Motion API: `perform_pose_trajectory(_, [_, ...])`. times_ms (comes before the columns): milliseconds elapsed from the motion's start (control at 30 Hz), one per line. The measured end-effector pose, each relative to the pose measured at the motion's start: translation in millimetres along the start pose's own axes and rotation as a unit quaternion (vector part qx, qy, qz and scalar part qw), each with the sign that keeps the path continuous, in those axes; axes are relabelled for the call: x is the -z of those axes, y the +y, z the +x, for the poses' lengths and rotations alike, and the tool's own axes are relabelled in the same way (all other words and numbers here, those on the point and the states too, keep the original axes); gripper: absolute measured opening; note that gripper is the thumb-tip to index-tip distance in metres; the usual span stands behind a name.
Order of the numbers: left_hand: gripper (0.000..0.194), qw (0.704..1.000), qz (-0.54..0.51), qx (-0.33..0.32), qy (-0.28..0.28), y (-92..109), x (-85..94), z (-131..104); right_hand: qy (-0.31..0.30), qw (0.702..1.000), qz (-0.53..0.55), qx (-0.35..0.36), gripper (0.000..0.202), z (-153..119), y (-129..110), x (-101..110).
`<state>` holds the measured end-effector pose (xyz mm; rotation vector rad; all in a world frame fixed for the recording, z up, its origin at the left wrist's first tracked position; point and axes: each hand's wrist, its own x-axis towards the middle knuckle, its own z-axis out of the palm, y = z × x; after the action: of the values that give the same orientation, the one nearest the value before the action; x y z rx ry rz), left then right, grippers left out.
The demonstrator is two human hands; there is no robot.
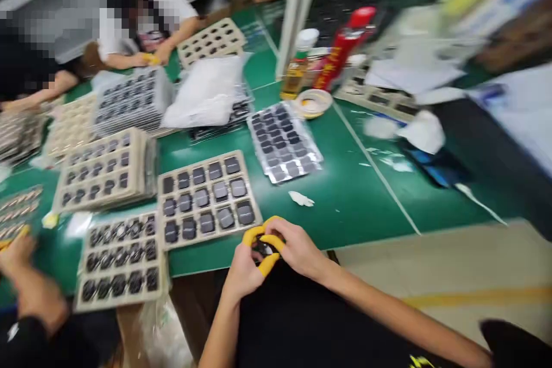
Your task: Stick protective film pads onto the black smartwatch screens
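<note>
My left hand (245, 271) and my right hand (298, 246) meet at the table's front edge, both closed around a small dark piece (266, 248) with a shiny spot. Yellow finger cots cover the thumbs and some fingertips. The fingers hide most of the piece, so its exact kind does not show. Just left of my hands lies a beige tray (254, 207) with rows of dark grey, squarish pieces. Beyond it, a clear plastic sheet (317, 160) carries rows of dark squares. A white scrap (301, 199) lies on the green table (353, 207).
A beige tray of black parts (81, 299) overhangs the front edge at left, near a stack of trays (142, 184). Behind are a white plastic bag (207, 92), a tape roll (314, 103) and a red can (345, 49). Co-workers sit left and opposite; a co-worker's hand (19, 253) is at far left.
</note>
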<state>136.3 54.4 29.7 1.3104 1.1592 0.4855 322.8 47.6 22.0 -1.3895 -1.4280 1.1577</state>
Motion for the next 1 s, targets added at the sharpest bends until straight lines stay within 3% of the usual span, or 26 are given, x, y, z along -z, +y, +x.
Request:
perform_pose_trajectory(133, [0.055, 0.997, -0.07, -0.014, 0.007, -18.4, -12.8, 22.6, 0.046, 0.997, -0.057, 0.022, 0.01, -9.7, -5.4, 16.5])
perform_pose_trajectory(233, [0.062, 0.996, -0.084, -0.012, 0.033, -29.1, -16.9, 31.4, 0.095, 0.992, -0.084, 0.016, 0.011, -6.6, -6.0, 49.1])
perform_pose_trajectory(300, [0.067, 0.997, -0.073, 0.0, 0.036, -32.7, -14.9, 33.8, 0.16, 0.981, -0.11, -0.017, 0.011, 10.4, 4.8, 93.7])
perform_pose_trajectory(400, [0.071, 0.998, -0.053, 0.016, 0.017, -36.2, -7.7, 32.4, 0.271, 0.944, -0.162, -0.096, 0.004, 55.0, 36.8, 187.4])
perform_pose_trajectory(500, [0.074, 0.999, -0.027, 0.028, 0.015, -39.1, -1.6, 25.2, 0.343, 0.9, -0.208, -0.172, 0.008, 99.6, 68.8, 276.3])
perform_pose_trajectory(600, [0.074, 0.999, -0.02, 0.035, 0.015, -38.9, 0.7, 14.9, 0.377, 0.863, -0.254, -0.222, 0.011, 126.0, 89.1, 323.1])
perform_pose_trajectory(700, [0.071, 0.999, -0.032, 0.031, 0.023, -36.4, 3.5, 6.6, 0.386, 0.834, -0.297, -0.258, 0.013, 135.8, 101.9, 328.8])
perform_pose_trajectory(867, [0.062, 0.996, -0.018, -0.025, 0.083, -29.3, 22.0, 8.8, 0.412, 0.791, -0.361, -0.272, 0.039, 136.6, 100.6, 312.1])
perform_pose_trajectory(933, [0.059, 0.994, -0.013, -0.05, 0.1, -23.3, 33.1, 15.0, 0.415, 0.787, -0.381, -0.251, 0.048, 128.1, 90.3, 296.8])
perform_pose_trajectory(1000, [0.059, 0.992, -0.015, -0.069, 0.109, -16.2, 43.5, 22.7, 0.399, 0.802, -0.394, -0.206, 0.048, 109.6, 79.1, 266.7])
